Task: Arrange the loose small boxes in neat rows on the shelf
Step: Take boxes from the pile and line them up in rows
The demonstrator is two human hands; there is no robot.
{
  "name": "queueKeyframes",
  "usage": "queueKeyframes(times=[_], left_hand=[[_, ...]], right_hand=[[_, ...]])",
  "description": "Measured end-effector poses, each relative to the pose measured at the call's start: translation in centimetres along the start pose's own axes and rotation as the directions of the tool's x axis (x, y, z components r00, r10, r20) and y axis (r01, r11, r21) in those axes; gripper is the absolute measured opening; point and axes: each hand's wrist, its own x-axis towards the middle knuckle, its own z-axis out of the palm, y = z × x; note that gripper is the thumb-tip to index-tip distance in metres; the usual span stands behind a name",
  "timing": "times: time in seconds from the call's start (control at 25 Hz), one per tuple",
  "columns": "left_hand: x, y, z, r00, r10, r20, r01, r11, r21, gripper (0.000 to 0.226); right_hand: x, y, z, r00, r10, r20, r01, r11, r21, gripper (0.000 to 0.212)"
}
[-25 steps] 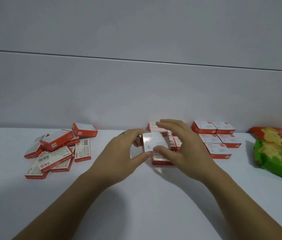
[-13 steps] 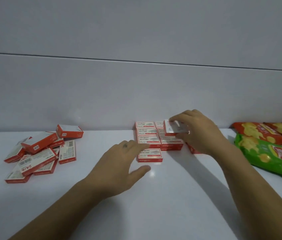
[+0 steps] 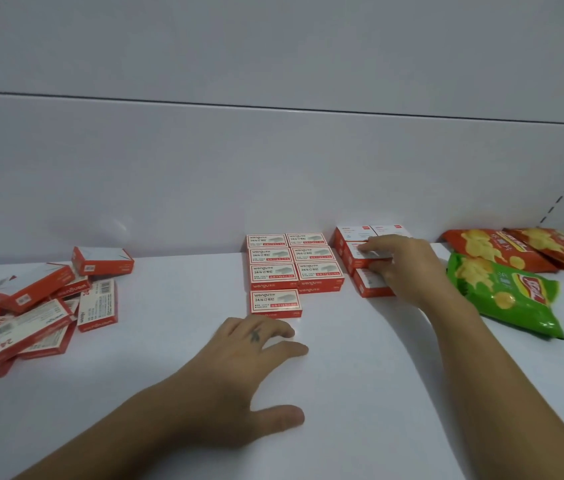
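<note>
My left hand [image 3: 249, 372] rests spread and empty on the shelf [image 3: 155, 341], just in front of the neat rows [image 3: 294, 265]. My right hand [image 3: 405, 268] lies over a box [image 3: 353, 263] in the right-hand group, but I cannot tell whether it grips. The loose pile [image 3: 31, 306] sits far left, and the chip bags [image 3: 502, 292] crowd in beside my right wrist.

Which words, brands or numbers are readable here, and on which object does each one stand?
"wengu", "24/6": top of the front arranged box.
"24/6", upside down: loose box in the left pile.
Too small or blurred to read: fine print on the white-topped boxes, logo on the green chip bag.
</note>
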Motion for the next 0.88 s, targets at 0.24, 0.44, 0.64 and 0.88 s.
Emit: queueKeyframes(times=[0.24, 0.44, 0.64, 0.88], left_hand=[[-0.1, -0.1, 0.1, 0.998, 0.043, -0.05, -0.043, 0.999, 0.003, 0.07], [0.0, -0.2, 0.1, 0.998, 0.047, -0.051, -0.048, 0.999, -0.018, 0.07], [0.1, -0.6, 0.2, 0.995, 0.07, -0.067, -0.073, 0.997, -0.036, 0.07], [0.2, -1.6, -2.0, 0.965, 0.075, -0.251, -0.089, 0.995, -0.045, 0.049]], right_hand=[[0.2, 0.0, 0.2, 1.0, 0.003, 0.003, -0.003, 0.998, -0.069, 0.032], [0.2, 0.0, 0.3, 1.0, 0.023, -0.012, -0.023, 0.999, -0.04, 0.031], [0.1, -0.3, 0.4, 0.999, 0.037, -0.017, -0.038, 0.999, -0.036, 0.032], [-1.1, -1.7, -1.2, 0.996, -0.087, 0.006, 0.087, 0.996, -0.029, 0.056]])
